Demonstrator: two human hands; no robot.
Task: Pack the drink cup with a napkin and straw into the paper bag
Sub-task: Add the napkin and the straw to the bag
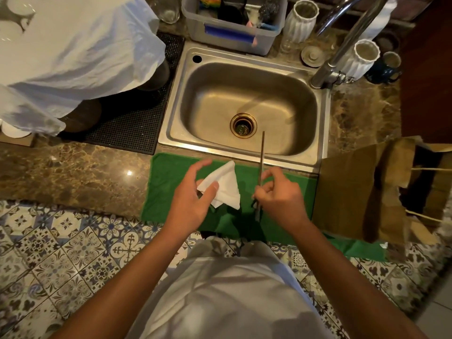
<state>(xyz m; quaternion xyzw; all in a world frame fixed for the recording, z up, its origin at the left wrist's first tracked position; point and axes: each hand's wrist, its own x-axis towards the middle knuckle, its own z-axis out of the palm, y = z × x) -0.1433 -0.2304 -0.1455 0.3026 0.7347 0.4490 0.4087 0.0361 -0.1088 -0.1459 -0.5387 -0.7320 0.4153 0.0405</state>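
My left hand (193, 192) pinches a folded white napkin (226, 185) between thumb and fingers, above the green cloth (168, 182) at the counter's front edge. My right hand (278, 192) grips a thin straight straw (262, 157) whose far end reaches over the sink's front rim. The brown paper bag (354, 192) lies to the right of my right hand, its open mouth facing right. No drink cup shows in this view.
A steel sink (186, 99) with a tap (342, 45) is behind the cloth. A grey tub (234, 37), white ribbed vases (302, 20) and cups stand at the back. A black mat (137, 118) and a white plastic sheet (73, 45) lie at the left.
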